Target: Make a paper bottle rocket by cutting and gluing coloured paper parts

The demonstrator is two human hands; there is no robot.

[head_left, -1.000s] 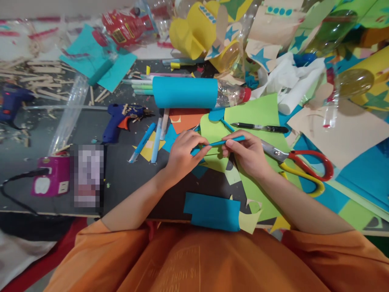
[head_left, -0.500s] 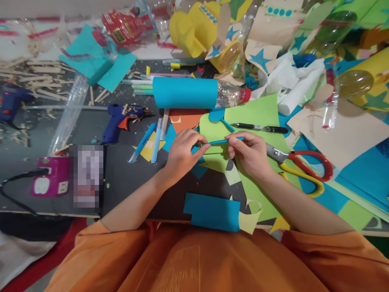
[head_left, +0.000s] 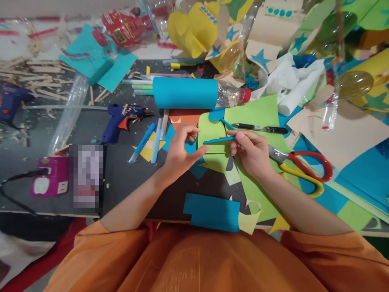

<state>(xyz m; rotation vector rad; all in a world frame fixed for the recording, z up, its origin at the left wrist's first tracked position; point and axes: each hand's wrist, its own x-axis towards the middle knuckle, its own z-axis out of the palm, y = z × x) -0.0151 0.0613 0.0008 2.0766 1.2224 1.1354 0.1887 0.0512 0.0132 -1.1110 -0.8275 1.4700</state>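
Pinching: my right hand (head_left: 253, 152) holds a slim blue strip (head_left: 219, 140) between thumb and fingers.
Spread: my left hand (head_left: 179, 154), thumb parted from curled fingers, just beside the strip's free end.
Blue strip: I see it over light-green paper (head_left: 212, 126), free end pointing left.
Scissors (head_left: 278, 155): red-and-yellow handles, near my right hand.
Black pen (head_left: 259, 128): lying flat just beyond the same hand.
Blue-wrapped bottle (head_left: 185, 92): lying on the bench (head_left: 127, 174) beyond both hands.

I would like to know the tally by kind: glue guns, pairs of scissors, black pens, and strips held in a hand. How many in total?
Glue guns: 2
Scissors: 1
Black pen: 1
Blue strip held in the right hand: 1
Total: 5
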